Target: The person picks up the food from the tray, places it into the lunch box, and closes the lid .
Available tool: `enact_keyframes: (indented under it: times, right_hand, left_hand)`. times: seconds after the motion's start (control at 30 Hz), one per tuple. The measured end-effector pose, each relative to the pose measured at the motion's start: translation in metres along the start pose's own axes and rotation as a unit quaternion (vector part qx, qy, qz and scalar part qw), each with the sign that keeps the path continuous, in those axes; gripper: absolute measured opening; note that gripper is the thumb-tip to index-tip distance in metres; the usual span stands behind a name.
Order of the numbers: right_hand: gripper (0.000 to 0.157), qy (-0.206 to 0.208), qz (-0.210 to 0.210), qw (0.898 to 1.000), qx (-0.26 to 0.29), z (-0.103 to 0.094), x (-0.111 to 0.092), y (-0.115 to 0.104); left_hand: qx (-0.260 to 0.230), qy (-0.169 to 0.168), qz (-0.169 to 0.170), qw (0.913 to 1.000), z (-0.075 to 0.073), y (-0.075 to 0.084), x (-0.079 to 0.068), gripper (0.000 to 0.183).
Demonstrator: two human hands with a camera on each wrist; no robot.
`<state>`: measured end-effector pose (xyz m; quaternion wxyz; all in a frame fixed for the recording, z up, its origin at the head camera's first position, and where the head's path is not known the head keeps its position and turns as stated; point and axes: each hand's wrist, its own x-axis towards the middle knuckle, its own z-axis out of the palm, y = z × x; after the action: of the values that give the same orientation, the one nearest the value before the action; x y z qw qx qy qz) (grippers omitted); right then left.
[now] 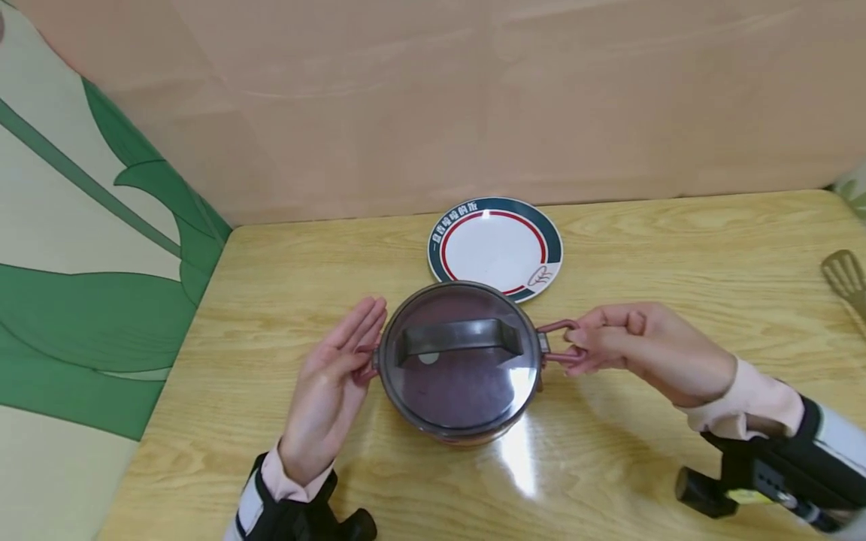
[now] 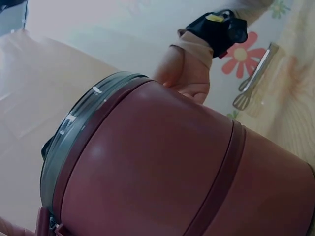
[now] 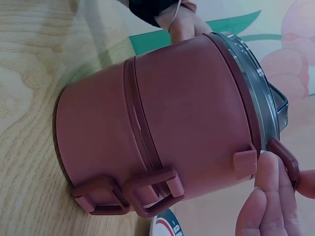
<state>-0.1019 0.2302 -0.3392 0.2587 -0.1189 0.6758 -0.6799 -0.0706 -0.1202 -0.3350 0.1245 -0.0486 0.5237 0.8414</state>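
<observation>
A dark red stacked food container (image 2: 147,157) stands upright on the table under a see-through lid (image 1: 460,391) with a dark bar handle. My left hand (image 1: 331,398) is at its left side, four fingers straight and side by side, the thumb lying over the left clasp loop (image 1: 367,368). My right hand (image 1: 629,346) pinches the right clasp loop (image 1: 560,357), which sticks out from the lid's rim, between thumb and fingers. Lower on the wall, the right wrist view shows more loop clasps (image 3: 155,192) folded against it. The inside below the lid looks dark.
Behind the container lies a white plate (image 1: 490,248) with a blue and red rim, partly covered by the lid. A slotted turner (image 1: 846,274) rests at the table's right edge. A whisk-like utensil (image 2: 248,88) shows in the left wrist view.
</observation>
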Motion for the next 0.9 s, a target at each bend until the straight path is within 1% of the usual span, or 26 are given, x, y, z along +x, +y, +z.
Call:
enact_keyframes:
  times: [0.2,0.33,0.5,0.53,0.6,0.7,0.8,0.87,0.9]
  right_hand:
    - [0.030,-0.034,-0.015,0.998,0.046,0.000,0.003,0.009]
    - [0.032,-0.050,-0.017,0.996,0.067,0.001,0.004,0.016]
    - [0.033,-0.051,-0.018,0.996,0.071,0.002,0.006,0.023]
    - [0.033,-0.047,-0.013,0.997,0.067,0.002,0.006,0.023]
    - [0.032,-0.043,-0.011,0.997,0.062,0.002,0.006,0.023]
    - [0.030,-0.035,-0.006,0.999,0.038,0.004,0.005,0.021]
    - [0.025,-0.018,-0.002,1.000,-0.013,0.006,0.002,0.017]
    - [0.025,0.005,0.007,0.998,-0.063,0.006,-0.002,0.013]
    - [0.027,0.019,0.012,0.996,-0.088,0.005,-0.004,0.011]
  left_hand:
    - [-0.014,-0.020,-0.005,0.9997,-0.002,-0.007,0.005,0.061]
    - [-0.021,-0.031,0.001,0.9993,-0.003,-0.011,0.006,0.061]
    - [-0.021,-0.041,0.002,0.9989,-0.007,-0.014,0.007,0.060]
    - [-0.021,-0.044,0.000,0.9988,-0.008,-0.015,0.007,0.060]
    - [-0.024,-0.057,-0.004,0.9981,-0.011,-0.014,0.008,0.060]
    - [-0.039,-0.083,-0.013,0.9956,-0.019,-0.013,0.009,0.059]
    - [-0.044,-0.108,-0.013,0.9932,-0.026,-0.009,0.008,0.057]
    - [-0.023,-0.110,-0.003,0.9936,-0.027,-0.004,0.007,0.056]
    - [-0.004,-0.104,0.006,0.9946,-0.027,-0.001,0.006,0.056]
